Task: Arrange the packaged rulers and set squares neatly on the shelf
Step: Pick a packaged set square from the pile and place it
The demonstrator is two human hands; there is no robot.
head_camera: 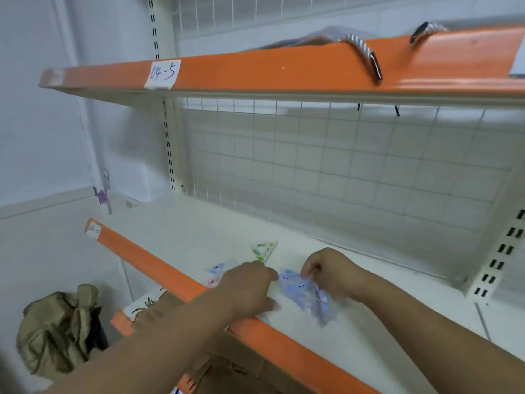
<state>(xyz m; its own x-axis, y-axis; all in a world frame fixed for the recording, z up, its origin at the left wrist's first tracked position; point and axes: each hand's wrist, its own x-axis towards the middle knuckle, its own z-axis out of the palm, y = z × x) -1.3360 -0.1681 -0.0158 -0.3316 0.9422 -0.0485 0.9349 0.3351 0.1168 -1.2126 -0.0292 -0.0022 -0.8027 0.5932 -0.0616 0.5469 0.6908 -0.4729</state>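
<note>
On the shelf (170,237), the left hand (247,288) rests flat on a blue-and-red packet (221,270). The green set square (264,250) lies just behind. The right hand (326,273) pinches the blue packet (304,294). Arranging appears at an early stage, with the packets not yet aligned.

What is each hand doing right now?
Left hand: lies on the pink-blue package, grip cannot be told.
Right hand: pinches the blue package.

L grip (250,288) palm-down, R grip (332,271) curled, pinching.
</note>
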